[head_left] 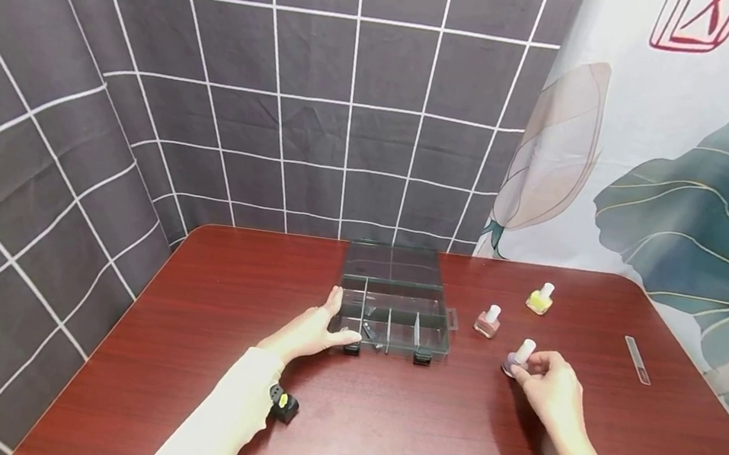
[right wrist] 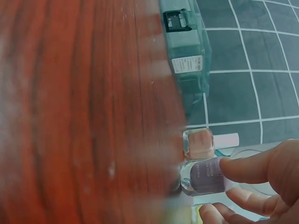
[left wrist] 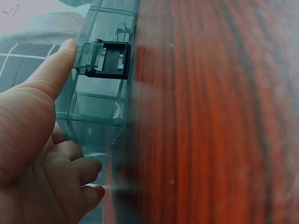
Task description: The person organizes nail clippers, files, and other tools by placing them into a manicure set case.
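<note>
A clear, dark-tinted compartment box (head_left: 400, 350) stands on the table, its lid (head_left: 393, 264) raised at the back. My left hand (head_left: 312, 332) rests against the box's left front corner, thumb along the front edge and index finger along the left side. In the left wrist view, the thumb (left wrist: 51, 70) lies straight beside a black latch (left wrist: 110, 60). With thumb and fingers, my right hand (head_left: 553, 394) pinches a purple nail polish bottle (right wrist: 205, 176) with a white cap (head_left: 525, 350), upright at the table. Small metal pieces (head_left: 368, 330) lie in a front compartment.
Behind the purple bottle stand a pink nail polish bottle (head_left: 486, 323) and a yellow one (head_left: 539, 302). A slim, flat strip (head_left: 637, 360) lies farther right. The red-brown table (head_left: 227, 271) ends at a grey checked cloth (head_left: 308, 128) and a patterned curtain (head_left: 620, 177).
</note>
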Available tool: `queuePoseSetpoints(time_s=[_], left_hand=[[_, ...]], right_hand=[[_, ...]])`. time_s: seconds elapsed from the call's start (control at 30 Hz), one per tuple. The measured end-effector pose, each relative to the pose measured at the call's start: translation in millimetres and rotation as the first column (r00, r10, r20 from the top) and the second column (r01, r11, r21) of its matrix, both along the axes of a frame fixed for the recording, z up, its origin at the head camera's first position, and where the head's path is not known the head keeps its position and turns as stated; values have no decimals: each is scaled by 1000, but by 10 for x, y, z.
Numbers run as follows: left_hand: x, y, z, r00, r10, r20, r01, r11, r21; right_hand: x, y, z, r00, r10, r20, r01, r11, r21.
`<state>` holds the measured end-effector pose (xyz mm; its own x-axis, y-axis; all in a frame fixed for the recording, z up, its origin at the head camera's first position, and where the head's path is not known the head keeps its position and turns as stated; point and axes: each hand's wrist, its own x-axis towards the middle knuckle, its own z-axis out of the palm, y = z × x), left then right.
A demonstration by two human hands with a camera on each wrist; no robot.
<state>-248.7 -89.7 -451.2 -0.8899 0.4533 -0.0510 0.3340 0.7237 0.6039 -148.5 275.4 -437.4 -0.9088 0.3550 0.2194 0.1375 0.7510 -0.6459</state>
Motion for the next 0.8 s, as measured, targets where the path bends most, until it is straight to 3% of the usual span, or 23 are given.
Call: queuePoseSetpoints(time_s=[0.43,0.8], left_hand=[[5,10,13,1000,9,15,-9,1000,-4],[4,14,21,1000,0,12,0,1000,-1]], right_hand=[[-120,31,-47,993,95,64,-98,994,46],[-183,-8,-77,996,58,72,-57,998,-17]])
